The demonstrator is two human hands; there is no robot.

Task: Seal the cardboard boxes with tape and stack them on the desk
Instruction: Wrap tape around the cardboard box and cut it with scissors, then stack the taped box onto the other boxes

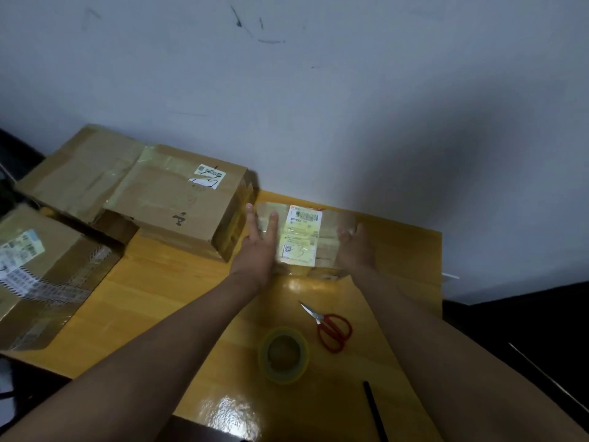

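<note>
While both hands flank it, small box (302,237) sits taped on counter (153,282); left hand (258,247) flat, fingers straight, right hand (355,247) pressing its side. Likely sealed, unstacked. Tape roll (283,354) behind hands; larger boxes (178,202) left of the left hand.

Two bare forearms enter the view from the bottom edge, with no sleeves showing. The left hand (258,247) and right hand (356,248) wear no gloves, rings, watch or wristband that can be seen.
</note>
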